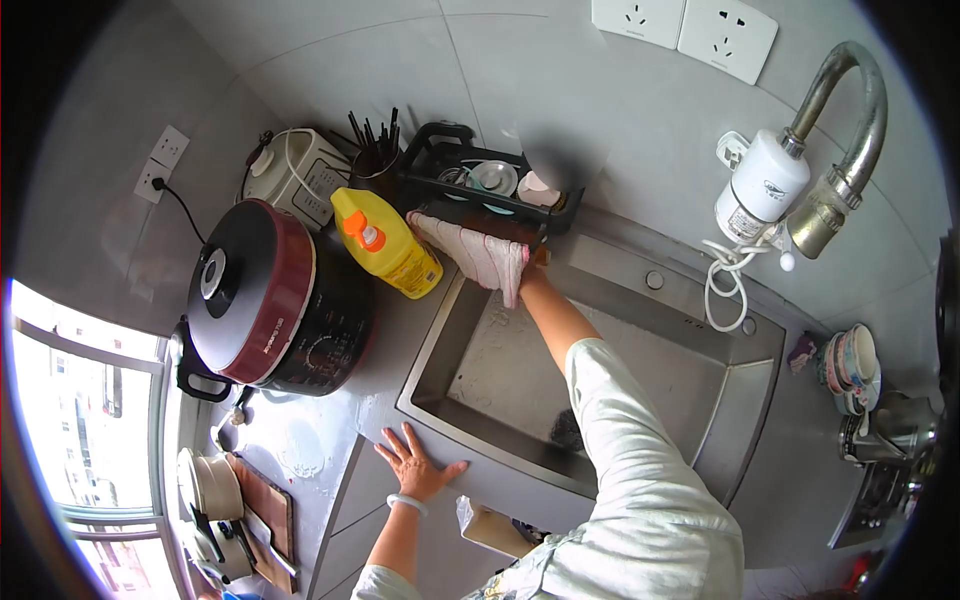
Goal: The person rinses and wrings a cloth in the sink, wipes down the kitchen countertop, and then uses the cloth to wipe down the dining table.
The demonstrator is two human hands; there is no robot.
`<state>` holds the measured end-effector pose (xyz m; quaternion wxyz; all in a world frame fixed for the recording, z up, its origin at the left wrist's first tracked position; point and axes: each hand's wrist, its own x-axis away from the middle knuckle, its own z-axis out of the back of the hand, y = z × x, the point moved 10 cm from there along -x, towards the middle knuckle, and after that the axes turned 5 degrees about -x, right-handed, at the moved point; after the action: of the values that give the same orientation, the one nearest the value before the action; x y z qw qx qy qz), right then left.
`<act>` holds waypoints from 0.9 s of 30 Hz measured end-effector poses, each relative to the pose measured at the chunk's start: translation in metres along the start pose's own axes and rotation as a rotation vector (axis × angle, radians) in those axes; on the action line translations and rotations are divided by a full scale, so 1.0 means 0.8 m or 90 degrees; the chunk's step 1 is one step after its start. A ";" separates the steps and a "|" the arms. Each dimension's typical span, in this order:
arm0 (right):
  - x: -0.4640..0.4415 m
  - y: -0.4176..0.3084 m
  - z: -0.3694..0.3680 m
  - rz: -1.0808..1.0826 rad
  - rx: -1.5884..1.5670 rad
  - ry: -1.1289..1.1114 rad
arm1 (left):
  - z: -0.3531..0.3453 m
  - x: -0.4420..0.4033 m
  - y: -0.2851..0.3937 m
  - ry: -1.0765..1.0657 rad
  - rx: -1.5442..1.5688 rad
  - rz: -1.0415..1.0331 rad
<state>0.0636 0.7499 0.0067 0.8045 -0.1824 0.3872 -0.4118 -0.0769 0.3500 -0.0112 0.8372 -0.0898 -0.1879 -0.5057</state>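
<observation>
My right hand [536,274] reaches over the far left corner of the steel sink [725,400]. It grips a whitish cloth [470,252] with pink edging, which hides most of the fingers. The cloth stretches left past the sink's rim, beside a yellow detergent bottle [385,245] with an orange cap. My left hand [418,474] is open, its fingers spread on the counter's front edge just left of the sink. A dark scrubber-like lump [567,430] lies in the basin near its front wall.
A large electric pressure cooker [290,310] stands left of the sink. Behind are a black dish rack [425,160] and a chopstick holder [377,176]. The faucet [868,110] with its white heater arches at right, near stacked bowls [848,362]. Pots [208,483] and cutting boards [262,515] sit lower left.
</observation>
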 end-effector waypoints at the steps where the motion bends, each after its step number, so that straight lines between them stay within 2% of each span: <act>1: 0.004 -0.005 -0.006 -0.010 -0.079 -0.019 | -0.001 -0.001 -0.002 0.001 0.004 0.000; 6: 0.069 -0.051 -0.038 -0.173 -0.528 -0.148 | -0.002 0.001 -0.003 -0.020 -0.007 0.016; 9: 0.108 -0.070 -0.065 -0.254 -0.628 -0.208 | -0.004 0.000 -0.005 0.001 -0.004 0.011; 11: 0.125 -0.137 -0.046 0.236 -0.252 -0.096 | -0.003 0.000 -0.005 -0.003 -0.008 0.015; 13: 0.144 -0.164 -0.054 0.191 -0.276 -0.118 | 0.003 0.003 -0.003 0.008 0.000 0.022; 15: 0.166 -0.197 -0.049 0.154 -0.159 -0.212 | 0.004 0.002 -0.001 0.038 -0.028 0.000; 17: 0.193 -0.229 -0.060 0.167 -0.150 -0.302 | 0.006 0.003 -0.002 0.044 -0.014 0.015; 19: 0.222 -0.255 -0.075 0.217 -0.191 -0.328 | 0.004 0.006 -0.005 0.027 -0.009 0.016; 22: 0.243 -0.236 -0.082 0.083 -0.192 -0.387 | 0.005 0.001 0.001 0.018 -0.008 -0.008; 23: 0.248 -0.225 -0.070 0.077 -0.179 -0.382 | 0.006 0.003 0.001 0.026 -0.009 -0.008; 25: 0.284 -0.189 -0.063 0.025 -0.082 -0.565 | 0.010 0.006 0.005 0.019 -0.005 -0.013; 27: 0.306 -0.159 -0.012 -0.006 -0.058 -0.556 | 0.010 0.008 -0.004 0.045 -0.001 0.019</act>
<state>0.0779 0.4777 -0.0371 0.8820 -0.3764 0.0275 -0.2824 -0.0792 0.3461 -0.0014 0.8506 -0.0755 -0.1567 -0.4962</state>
